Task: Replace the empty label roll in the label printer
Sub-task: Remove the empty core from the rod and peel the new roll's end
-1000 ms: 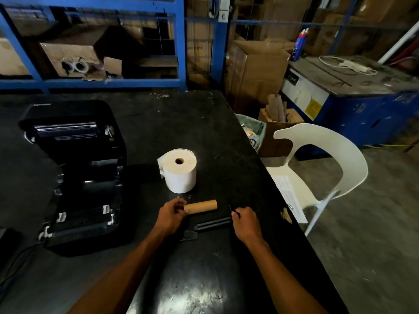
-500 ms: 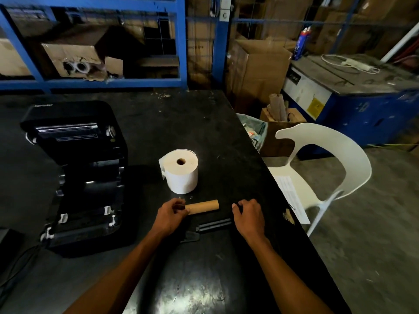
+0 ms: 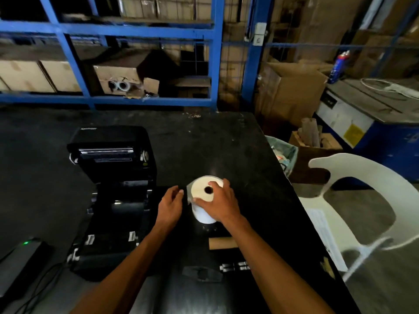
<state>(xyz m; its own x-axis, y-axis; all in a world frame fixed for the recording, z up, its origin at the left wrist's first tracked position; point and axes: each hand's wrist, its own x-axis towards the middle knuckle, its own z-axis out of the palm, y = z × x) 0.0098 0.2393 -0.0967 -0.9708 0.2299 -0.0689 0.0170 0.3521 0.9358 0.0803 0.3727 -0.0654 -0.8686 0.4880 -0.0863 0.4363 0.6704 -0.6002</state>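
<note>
- A black label printer (image 3: 113, 196) sits open at the left of a dark table (image 3: 226, 141).
- The left hand (image 3: 169, 206) hovers loosely open, empty, just beside a white label roll (image 3: 202, 201).
- The right hand (image 3: 221, 203) grips the upright roll's top.
- Nearer the person lie a cardboard core (image 3: 221, 243) and a black spindle (image 3: 215, 269).

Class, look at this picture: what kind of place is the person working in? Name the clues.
Probably a warehouse or packing area: blue racking with cardboard boxes, a label printer and a label roll on the table.

Warehouse: blue racking (image 3: 215, 64), cardboard boxes (image 3: 292, 91)
</note>
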